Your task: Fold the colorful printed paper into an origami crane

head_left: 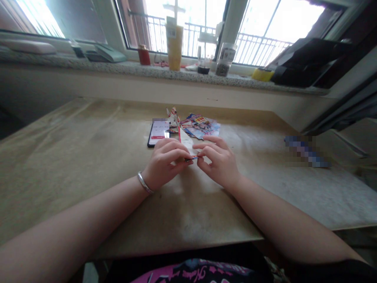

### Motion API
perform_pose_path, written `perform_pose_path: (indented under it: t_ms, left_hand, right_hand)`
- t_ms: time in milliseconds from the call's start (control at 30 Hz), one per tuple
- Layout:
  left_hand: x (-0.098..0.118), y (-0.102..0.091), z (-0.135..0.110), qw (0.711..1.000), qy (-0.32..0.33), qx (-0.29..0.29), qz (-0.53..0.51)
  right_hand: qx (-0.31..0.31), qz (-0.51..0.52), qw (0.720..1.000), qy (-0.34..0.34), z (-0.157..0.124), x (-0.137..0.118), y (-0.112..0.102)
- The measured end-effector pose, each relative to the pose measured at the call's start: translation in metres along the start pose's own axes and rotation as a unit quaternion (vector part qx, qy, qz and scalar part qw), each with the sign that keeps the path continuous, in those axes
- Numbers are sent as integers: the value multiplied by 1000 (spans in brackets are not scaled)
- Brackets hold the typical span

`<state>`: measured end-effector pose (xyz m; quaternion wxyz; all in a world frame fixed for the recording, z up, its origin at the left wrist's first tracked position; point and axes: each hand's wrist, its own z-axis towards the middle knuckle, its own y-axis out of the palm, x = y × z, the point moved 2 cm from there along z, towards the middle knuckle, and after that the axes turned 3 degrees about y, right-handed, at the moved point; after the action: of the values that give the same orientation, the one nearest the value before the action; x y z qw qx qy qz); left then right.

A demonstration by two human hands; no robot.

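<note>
Between my hands is a piece of paper point(185, 138), white on the upper face with a red edge and a narrow folded strip of red and blue at its near end. My left hand point(169, 157) pinches the left end of that strip between thumb and fingers; a silver bangle circles the wrist. On the strip's right end, the thumb and index finger of my right hand point(216, 157) are pressed together, its other fingers stretched over the sheet. Just beyond lie colourful printed paper sheets point(204, 125) and a crumpled or folded paper piece point(173, 117).
A phone point(156, 135) with a lit screen lies left of the papers on the tan table point(88, 157). At the far right is a blurred blue item point(306, 151). Bottles, a yellow container point(175, 47) and a black object point(306, 63) line the stone windowsill point(118, 68).
</note>
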<state>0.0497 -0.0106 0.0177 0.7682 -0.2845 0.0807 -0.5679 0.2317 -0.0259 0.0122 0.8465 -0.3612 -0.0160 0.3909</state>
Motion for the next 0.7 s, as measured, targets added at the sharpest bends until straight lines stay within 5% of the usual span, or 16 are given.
perform_pose_path:
  t_ms: [433, 700]
  left_hand:
    - [-6, 3, -8, 993, -97, 10, -73]
    - [-7, 4, -7, 995, -66, 26, -71]
  right_hand:
    - [12, 104, 994, -15, 0, 5, -4]
    - [37, 105, 993, -35, 2, 5, -6]
